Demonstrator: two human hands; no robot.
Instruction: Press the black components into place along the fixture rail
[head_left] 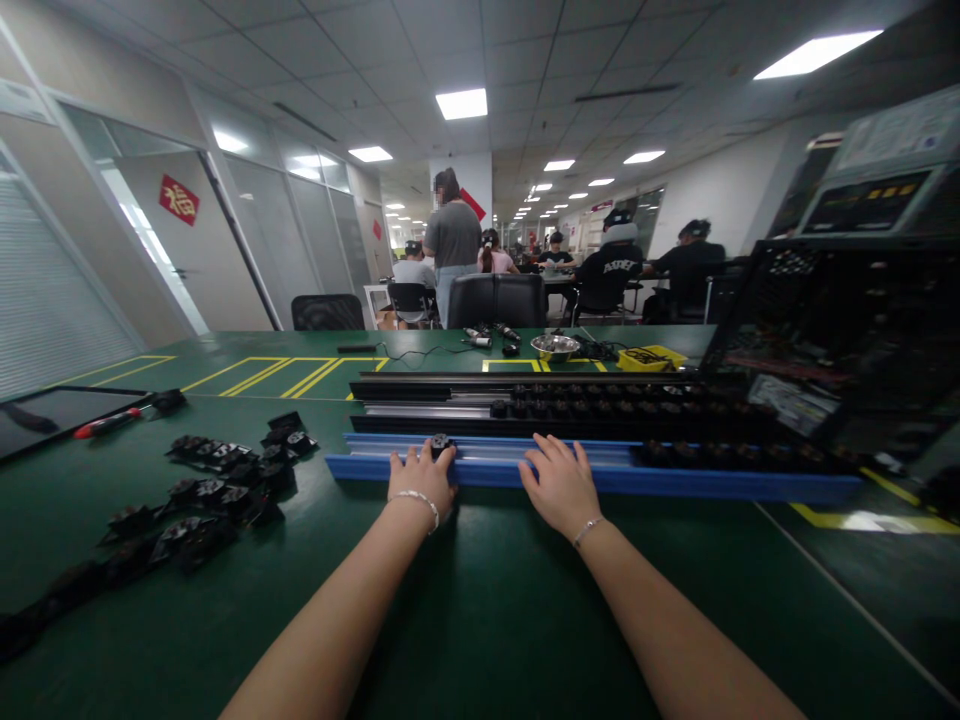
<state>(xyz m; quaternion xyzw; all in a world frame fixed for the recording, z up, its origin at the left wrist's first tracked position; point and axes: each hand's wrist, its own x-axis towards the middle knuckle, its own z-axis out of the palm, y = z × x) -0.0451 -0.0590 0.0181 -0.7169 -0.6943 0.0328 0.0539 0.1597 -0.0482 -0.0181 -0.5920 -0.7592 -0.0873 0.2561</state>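
A long blue rail (675, 486) lies across the green table, with a row of black parts (720, 455) in the right part of its channel. Near its left end, my left hand (421, 480) has its fingers on a small black part (441, 441) in the channel. Farther right, my right hand (559, 480) rests on the rail with its fingers spread and nothing held. Behind the blue rail lie black rails (420, 423), some holding more black parts.
Many loose black parts (214, 490) lie at the left, near a red screwdriver (109, 424) and a dark flat panel (52, 415). A metal bowl (555, 347) and yellow tray (652, 358) are at the back. An open computer case (840, 340) stands right. People are beyond the table.
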